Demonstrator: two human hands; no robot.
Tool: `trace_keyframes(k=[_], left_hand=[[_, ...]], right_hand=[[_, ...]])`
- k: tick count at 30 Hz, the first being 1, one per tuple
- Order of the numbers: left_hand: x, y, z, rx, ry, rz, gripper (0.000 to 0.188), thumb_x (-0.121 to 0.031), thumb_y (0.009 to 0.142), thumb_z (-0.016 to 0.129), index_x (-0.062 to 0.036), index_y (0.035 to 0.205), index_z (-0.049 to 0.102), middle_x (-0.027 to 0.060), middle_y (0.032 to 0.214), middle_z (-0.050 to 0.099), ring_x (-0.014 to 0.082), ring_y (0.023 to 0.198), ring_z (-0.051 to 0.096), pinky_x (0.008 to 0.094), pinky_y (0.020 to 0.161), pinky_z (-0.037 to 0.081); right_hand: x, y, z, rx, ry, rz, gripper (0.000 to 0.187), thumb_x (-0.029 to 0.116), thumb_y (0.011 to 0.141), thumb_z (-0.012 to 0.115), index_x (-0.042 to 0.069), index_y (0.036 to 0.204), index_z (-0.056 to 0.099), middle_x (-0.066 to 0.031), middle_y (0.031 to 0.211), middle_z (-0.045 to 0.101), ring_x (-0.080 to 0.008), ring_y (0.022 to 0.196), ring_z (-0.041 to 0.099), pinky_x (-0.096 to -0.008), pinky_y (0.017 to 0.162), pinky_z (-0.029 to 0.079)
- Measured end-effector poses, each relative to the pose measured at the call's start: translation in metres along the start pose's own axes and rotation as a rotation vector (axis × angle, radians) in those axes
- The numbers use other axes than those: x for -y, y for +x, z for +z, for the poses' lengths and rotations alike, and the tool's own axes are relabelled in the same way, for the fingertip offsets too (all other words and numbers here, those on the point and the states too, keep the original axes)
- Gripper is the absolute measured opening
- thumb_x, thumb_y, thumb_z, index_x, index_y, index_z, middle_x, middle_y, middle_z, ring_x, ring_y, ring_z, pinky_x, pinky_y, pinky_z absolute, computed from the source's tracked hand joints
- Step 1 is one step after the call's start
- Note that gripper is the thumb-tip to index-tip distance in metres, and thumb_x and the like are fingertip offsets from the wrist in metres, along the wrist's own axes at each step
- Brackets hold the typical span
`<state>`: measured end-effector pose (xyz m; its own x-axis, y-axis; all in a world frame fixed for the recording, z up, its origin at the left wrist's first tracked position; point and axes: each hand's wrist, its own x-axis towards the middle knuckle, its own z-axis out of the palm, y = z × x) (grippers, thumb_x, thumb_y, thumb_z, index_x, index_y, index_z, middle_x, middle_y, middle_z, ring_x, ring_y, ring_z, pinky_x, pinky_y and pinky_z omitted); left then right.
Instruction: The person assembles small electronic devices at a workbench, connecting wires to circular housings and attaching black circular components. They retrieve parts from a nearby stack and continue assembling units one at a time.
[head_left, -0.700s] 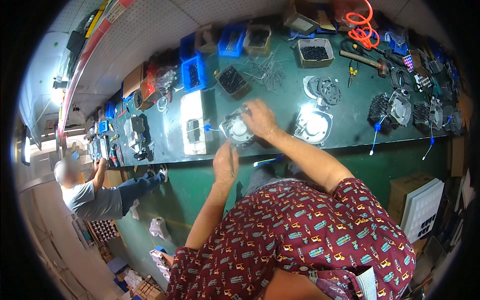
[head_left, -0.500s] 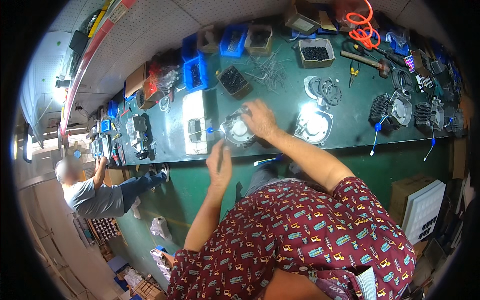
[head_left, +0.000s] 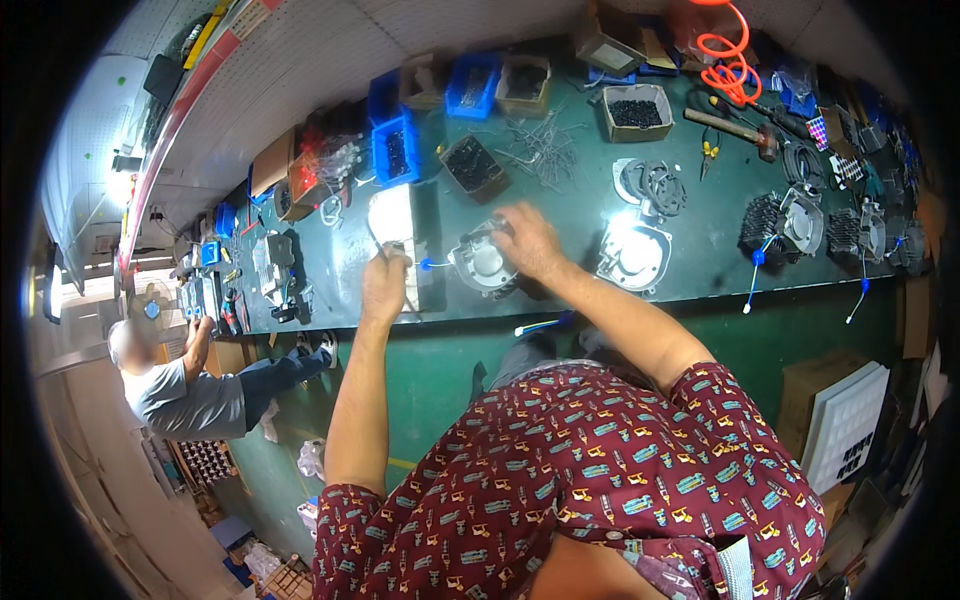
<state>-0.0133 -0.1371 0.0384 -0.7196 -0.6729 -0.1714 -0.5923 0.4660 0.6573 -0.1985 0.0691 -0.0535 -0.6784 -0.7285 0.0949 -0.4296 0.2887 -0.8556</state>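
Note:
My left hand [head_left: 384,285] is over the white block [head_left: 395,212] at the table's front edge. Its fingers are closed, and a thin dark rod [head_left: 374,236] sticks up from them. Whatever lies under the fingertips is hidden. A round silver-grey metal housing [head_left: 484,264] lies just right of the block, a blue-tipped cable [head_left: 427,264] running from it toward the left hand. Bent over the housing's far right rim, my right hand [head_left: 530,242] grips it against the table. Another metal housing [head_left: 635,256], brightly lit, rests further right.
Blue bins [head_left: 395,150] and boxes of small black parts [head_left: 472,165] stand behind, near loose thin metal pieces [head_left: 540,148]. A hammer [head_left: 735,128], pliers [head_left: 709,153] and finned assemblies [head_left: 783,222] lie at the right. A co-worker [head_left: 190,390] is at the left end.
My left hand has moved left and away from me, from the housing's near side onto the white block, covering the grey part there. My right hand stays on the housing.

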Motion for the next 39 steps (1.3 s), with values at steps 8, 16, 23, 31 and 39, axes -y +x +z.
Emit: trace_keyframes(k=[8, 16, 23, 31, 39], left_hand=[[0.077, 0.031, 0.015, 0.317, 0.572, -0.010, 0.026, -0.021, 0.095, 0.059, -0.0080, 0.114, 0.070, 0.0274, 0.098, 0.069, 0.0457, 0.095, 0.066, 0.0492, 0.084, 0.053], [0.067, 0.048, -0.020, 0.602, -0.324, -0.221, 0.034, -0.033, 0.097, 0.065, -0.0004, 0.101, 0.074, -0.0014, 0.071, 0.060, 0.0084, 0.066, 0.051, 0.0274, 0.060, 0.042], [0.130, -0.012, 0.061, 0.999, -0.171, -0.216, 0.031, -0.031, 0.093, 0.068, -0.0020, 0.098, 0.076, 0.0048, 0.077, 0.068, 0.0140, 0.069, 0.058, 0.0323, 0.065, 0.048], [0.124, 0.057, 0.024, 0.653, 0.239, 0.282, 0.028, -0.029, 0.092, 0.068, -0.0025, 0.100, 0.071, 0.0235, 0.082, 0.069, 0.0398, 0.076, 0.067, 0.0466, 0.072, 0.053], [0.093, 0.014, -0.061, 0.382, 0.085, 0.159, 0.037, -0.028, 0.102, 0.052, 0.0018, 0.119, 0.065, 0.0244, 0.102, 0.071, 0.0355, 0.098, 0.069, 0.0464, 0.085, 0.054]], right_hand=[[-0.004, 0.001, 0.002, 0.020, 0.015, 0.011, 0.037, 0.027, 0.088, 0.069, 0.011, 0.120, 0.062, -0.0152, 0.114, 0.059, -0.0369, 0.112, 0.057, -0.0477, 0.094, 0.048], [-0.005, 0.003, -0.005, 0.022, -0.001, -0.011, 0.035, 0.024, 0.088, 0.069, 0.009, 0.120, 0.063, -0.0159, 0.107, 0.060, -0.0372, 0.105, 0.058, -0.0444, 0.092, 0.049], [0.003, 0.001, 0.000, 0.045, 0.036, -0.011, 0.036, 0.023, 0.088, 0.069, 0.008, 0.120, 0.063, -0.0163, 0.109, 0.061, -0.0364, 0.105, 0.059, -0.0429, 0.091, 0.049], [-0.009, -0.002, -0.007, 0.024, 0.019, -0.014, 0.037, 0.020, 0.087, 0.070, 0.007, 0.122, 0.063, -0.0167, 0.110, 0.061, -0.0355, 0.103, 0.061, -0.0406, 0.091, 0.051], [-0.001, 0.003, 0.000, 0.048, -0.001, -0.015, 0.036, 0.023, 0.089, 0.070, 0.008, 0.121, 0.063, -0.0165, 0.111, 0.060, -0.0361, 0.104, 0.059, -0.0423, 0.092, 0.049]])
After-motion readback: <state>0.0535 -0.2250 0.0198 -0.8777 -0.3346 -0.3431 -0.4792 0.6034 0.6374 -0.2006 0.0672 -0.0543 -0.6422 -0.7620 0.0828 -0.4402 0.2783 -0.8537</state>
